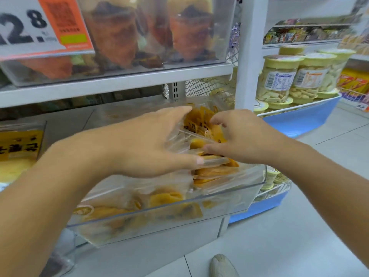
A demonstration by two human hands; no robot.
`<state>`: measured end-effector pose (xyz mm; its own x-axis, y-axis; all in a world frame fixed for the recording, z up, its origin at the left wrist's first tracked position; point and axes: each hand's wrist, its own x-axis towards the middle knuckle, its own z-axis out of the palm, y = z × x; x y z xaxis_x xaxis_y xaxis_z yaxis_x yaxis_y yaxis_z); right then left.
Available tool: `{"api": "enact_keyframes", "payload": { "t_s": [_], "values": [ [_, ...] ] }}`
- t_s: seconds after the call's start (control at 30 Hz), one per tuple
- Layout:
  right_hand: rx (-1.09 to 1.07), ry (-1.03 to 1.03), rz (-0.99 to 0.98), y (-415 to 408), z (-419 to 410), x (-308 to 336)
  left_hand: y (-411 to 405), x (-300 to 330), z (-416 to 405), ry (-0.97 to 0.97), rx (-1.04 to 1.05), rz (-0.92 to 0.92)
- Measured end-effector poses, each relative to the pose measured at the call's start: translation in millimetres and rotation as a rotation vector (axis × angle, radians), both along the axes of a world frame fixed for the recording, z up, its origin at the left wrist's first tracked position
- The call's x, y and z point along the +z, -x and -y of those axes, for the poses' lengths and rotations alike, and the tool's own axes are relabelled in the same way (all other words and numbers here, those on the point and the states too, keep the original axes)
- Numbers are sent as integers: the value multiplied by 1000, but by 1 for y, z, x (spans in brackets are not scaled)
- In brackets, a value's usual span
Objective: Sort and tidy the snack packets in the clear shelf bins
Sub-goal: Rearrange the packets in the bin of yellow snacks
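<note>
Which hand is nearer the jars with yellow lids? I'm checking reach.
Right. The right hand is over the clear bin, closer to the jars; the left hand is farther left.

My left hand covers the packets beneath its palm, and my right hand hides its own fingertips among them, so I cannot tell what they pinch. The price sign is cut off at the left edge. The upper bin is blurred, its contents unreadable. The far shelf's goods are too small to identify.
</note>
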<state>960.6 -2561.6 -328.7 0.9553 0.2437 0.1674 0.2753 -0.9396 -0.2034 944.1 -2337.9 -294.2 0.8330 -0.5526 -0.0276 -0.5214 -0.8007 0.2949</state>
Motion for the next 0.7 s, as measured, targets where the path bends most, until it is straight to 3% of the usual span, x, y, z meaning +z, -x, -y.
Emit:
{"api": "enact_keyframes", "payload": {
  "t_s": [0.07, 0.13, 0.2, 0.3, 0.43, 0.7],
  "values": [
    [44, 21, 26, -13, -3, 0, -16, -3, 27, 61, 84, 110],
    [64, 74, 55, -25, -8, 6, -35, -14, 48, -119, 153, 195],
    [68, 120, 41, -39, -14, 11, -55, -29, 52, -265, 225, 158],
    [71, 143, -62, -65, -24, 16, -77, -40, 37, -188, 364, 31],
    [31, 329, -267, -108, -27, 16, -78, -47, 28, -161, 411, 63],
    [28, 381, -302, -124, -30, 7, -82, -52, 25, -155, 436, 162]
  ]
}}
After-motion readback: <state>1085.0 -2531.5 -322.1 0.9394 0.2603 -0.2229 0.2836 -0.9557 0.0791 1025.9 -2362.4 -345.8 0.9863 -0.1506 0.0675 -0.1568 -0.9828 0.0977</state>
